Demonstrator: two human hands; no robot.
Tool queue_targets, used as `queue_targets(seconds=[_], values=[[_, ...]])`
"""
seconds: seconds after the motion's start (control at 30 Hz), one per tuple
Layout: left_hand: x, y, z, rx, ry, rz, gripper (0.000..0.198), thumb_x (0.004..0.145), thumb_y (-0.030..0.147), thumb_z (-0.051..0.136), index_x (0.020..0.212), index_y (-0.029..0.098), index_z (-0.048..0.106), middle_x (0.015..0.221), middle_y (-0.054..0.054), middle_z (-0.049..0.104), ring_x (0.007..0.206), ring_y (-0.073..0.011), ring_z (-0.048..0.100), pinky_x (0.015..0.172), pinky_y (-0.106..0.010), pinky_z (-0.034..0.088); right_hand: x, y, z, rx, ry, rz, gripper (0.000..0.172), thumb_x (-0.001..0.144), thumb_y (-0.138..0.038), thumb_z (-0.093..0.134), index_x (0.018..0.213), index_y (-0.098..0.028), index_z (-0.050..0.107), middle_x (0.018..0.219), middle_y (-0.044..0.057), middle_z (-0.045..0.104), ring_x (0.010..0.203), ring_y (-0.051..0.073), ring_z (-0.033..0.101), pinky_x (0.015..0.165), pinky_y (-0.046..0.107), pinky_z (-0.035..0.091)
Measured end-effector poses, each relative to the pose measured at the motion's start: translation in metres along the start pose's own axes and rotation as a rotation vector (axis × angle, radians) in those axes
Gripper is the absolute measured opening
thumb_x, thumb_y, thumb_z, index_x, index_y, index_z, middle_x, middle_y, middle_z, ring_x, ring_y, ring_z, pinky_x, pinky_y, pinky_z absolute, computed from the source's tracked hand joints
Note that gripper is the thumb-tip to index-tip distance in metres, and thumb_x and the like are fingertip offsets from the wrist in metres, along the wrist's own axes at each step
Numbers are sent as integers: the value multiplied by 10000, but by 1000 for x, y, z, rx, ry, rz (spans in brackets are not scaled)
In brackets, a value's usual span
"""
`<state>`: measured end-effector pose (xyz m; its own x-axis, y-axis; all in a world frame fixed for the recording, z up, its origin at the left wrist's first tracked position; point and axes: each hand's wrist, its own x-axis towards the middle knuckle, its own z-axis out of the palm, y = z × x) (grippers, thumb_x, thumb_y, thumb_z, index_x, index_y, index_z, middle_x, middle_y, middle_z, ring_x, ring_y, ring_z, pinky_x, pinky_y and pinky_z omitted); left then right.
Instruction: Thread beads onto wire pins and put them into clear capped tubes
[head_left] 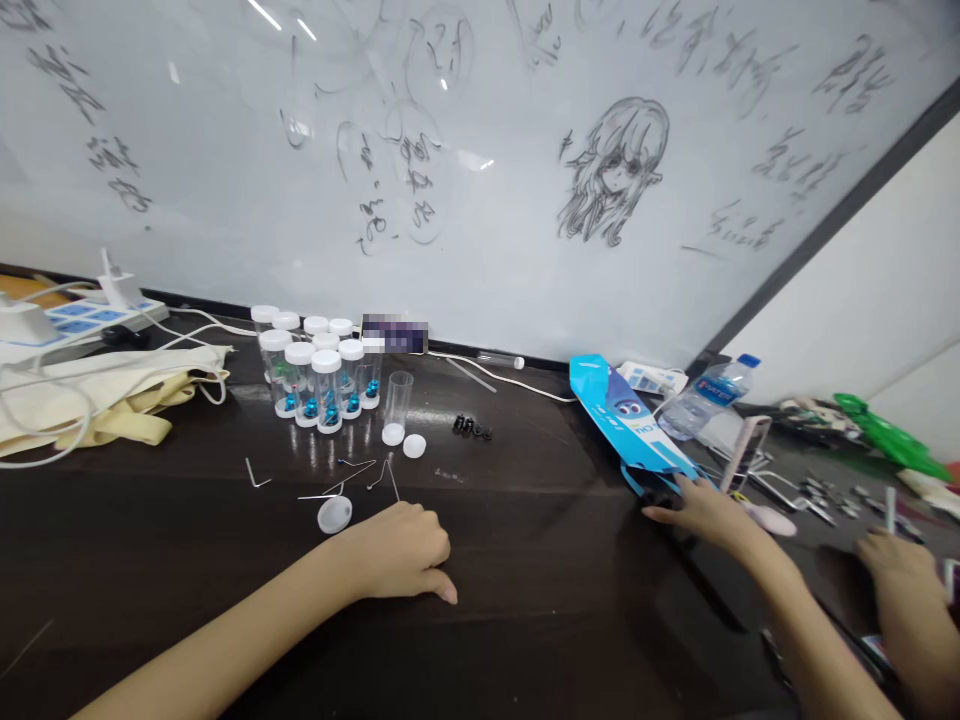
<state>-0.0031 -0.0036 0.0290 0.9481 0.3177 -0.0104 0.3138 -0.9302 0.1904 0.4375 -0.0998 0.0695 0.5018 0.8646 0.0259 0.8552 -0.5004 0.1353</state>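
My left hand [401, 553] rests on the dark table [540, 560] as a loose fist, fingers curled under, with nothing visible in it. Just beyond its knuckles lie a white cap [334, 514] and several thin bent metal wires [352, 478]. My right hand [701, 512] reaches far right, fingers stretched flat, fingertips touching the lower end of a blue packet [626, 418] where a small black object sits. Behind the wires stands a cluster of clear capped vials [319, 375] holding blue pieces, plus one open clear tube [400, 397] with two loose caps.
Another person's hand [900, 570] is at the far right among small parts and tools. A water bottle [709, 397], a cream cloth bag [97, 400], a power strip [97, 312] with white cables and small black parts [472, 429] lie about. A scribbled whiteboard [480, 180] backs the table.
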Motion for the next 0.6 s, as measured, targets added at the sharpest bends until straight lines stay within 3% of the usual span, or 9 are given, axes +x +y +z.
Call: queue_targets(seconds=[0.07, 0.13, 0.2, 0.3, 0.47, 0.6], values=[[0, 0, -2, -20, -15, -6, 455, 798, 580, 596, 598, 175, 649, 598, -72, 664, 620, -275, 682, 512, -310, 424, -11, -39, -6, -88, 166, -61, 546, 798, -474, 629, 1160, -65, 611, 1148, 274, 609, 1054, 464, 578, 814, 524, 481], [-2, -2, -8, -66, -39, -10, 430, 785, 562, 629, 582, 182, 626, 597, -54, 658, 618, -258, 675, 515, -301, 414, -18, -85, -11, 9, 273, -259, 417, 878, -358, 562, 1212, -109, 576, 1177, 220, 599, 1068, 389, 583, 849, 477, 481], [-5, -8, -21, -132, -58, -14, 382, 784, 514, 663, 588, 190, 612, 633, -34, 665, 638, -232, 668, 542, -290, 417, -21, -133, -14, 162, 288, -500, 286, 901, -264, 539, 1162, -163, 601, 1118, 144, 625, 1027, 310, 601, 880, 424, 475], [-13, -23, -48, -230, -9, -76, 236, 833, 366, 650, 667, 199, 637, 723, -12, 689, 700, -189, 653, 620, -268, 431, -15, -196, -16, 312, 341, -705, 201, 909, -199, 537, 1092, -203, 622, 1044, 94, 637, 982, 272, 585, 868, 416, 470], [-38, -57, -87, -186, 142, -294, 197, 870, 213, 506, 747, 192, 659, 766, -10, 685, 723, -159, 614, 647, -254, 410, 12, -263, -9, 288, 398, -704, 255, 906, -308, 603, 1131, -188, 619, 1109, 132, 586, 1023, 309, 507, 827, 438, 447], [-59, -80, -96, -141, 64, -386, 184, 823, 150, 503, 730, 195, 656, 757, -14, 696, 710, -156, 608, 626, -249, 395, 27, -287, -2, 283, 368, -744, 143, 904, -274, 612, 971, -161, 668, 1000, 133, 611, 997, 320, 503, 783, 442, 430]])
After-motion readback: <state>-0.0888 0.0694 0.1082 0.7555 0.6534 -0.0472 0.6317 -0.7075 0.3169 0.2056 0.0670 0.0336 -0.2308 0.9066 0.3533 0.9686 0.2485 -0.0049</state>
